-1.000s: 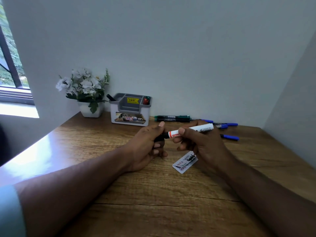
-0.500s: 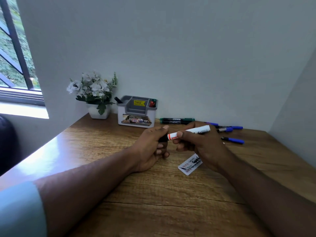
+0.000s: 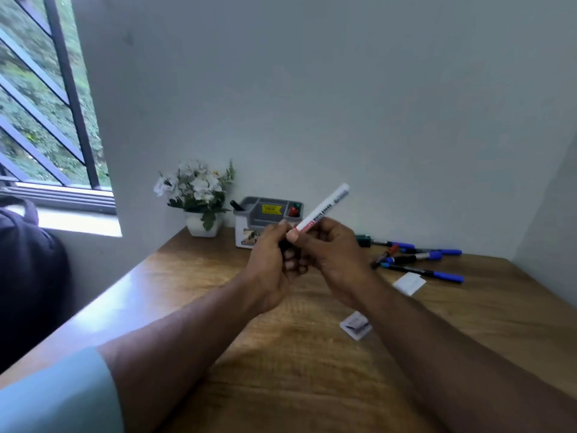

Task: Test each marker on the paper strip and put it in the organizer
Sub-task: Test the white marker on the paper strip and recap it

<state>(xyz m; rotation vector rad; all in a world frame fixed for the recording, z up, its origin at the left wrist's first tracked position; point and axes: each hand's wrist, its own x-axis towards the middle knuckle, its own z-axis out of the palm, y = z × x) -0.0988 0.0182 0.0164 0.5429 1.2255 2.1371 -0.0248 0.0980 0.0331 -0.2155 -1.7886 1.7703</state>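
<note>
marker: a white plastic whiteboard marker with a red band and dark lettering [image 3: 323, 207] is held above the wooden tabletop [image 3: 281, 354], its barrel slanting up and away from the fingers toward the wall
left hand: the left hand [image 3: 271, 260] has its fingers [image 3: 292, 264] curled around the marker's lower dark end, apparently the cap, thumb pressed against the red band
right hand: the right hand [image 3: 334, 251] grips the white barrel just above the left thumb, fingers wrapped under it
step: judged to be the cap coming off or going back on; which of the two cannot be told
paper strip: a small white paper strip with dark scribbles [image 3: 356, 325] lies flat below and nearer the person than the fingers, partly hidden by the right forearm; a second white slip [image 3: 409, 283] lies off to the right
organizer: a grey and white plastic desk organizer [image 3: 265, 214] stands just beyond the fingers against the wall, with red and green caps showing in one slot
others: blue and black markers [image 3: 418, 259] lie loose right of the fingers; a white pot of white flowers [image 3: 198, 195] stands left of the organizer
risk: a sharp tug could free the cap suddenly, so the tip stains the fingers or the marker flies out of the hold
risk: the light strip is unweighted, and a dragging forearm could shift it
</note>
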